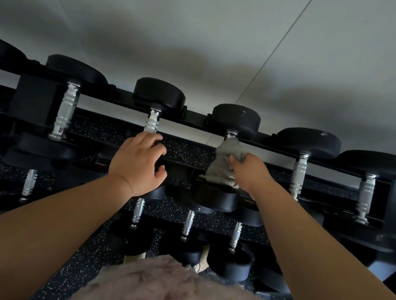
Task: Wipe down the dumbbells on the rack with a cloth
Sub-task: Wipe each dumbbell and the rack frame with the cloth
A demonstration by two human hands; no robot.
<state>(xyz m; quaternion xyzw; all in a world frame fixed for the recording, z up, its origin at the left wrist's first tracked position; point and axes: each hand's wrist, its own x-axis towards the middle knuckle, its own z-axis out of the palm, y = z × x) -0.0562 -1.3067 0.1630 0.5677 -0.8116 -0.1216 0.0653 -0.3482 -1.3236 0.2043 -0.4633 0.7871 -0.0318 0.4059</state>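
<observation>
A black rack [195,125] holds rows of black dumbbells with ribbed chrome handles. My right hand [249,168] grips a grey cloth [224,164] wrapped over the handle of a dumbbell [235,118] on the top row, right of the middle. The cloth hides most of that handle and hangs down onto the near head [213,198]. My left hand [140,161] curls round the lower part of the handle of the neighbouring dumbbell [159,92] to the left; only the upper chrome part [152,123] shows.
More dumbbells stand on the top row to the left [66,108] and right [299,172], and smaller ones on the lower row [188,223]. Speckled black flooring [84,255] lies below. A pale wall [207,26] rises behind the rack. A fluffy pink garment [162,292] fills the bottom edge.
</observation>
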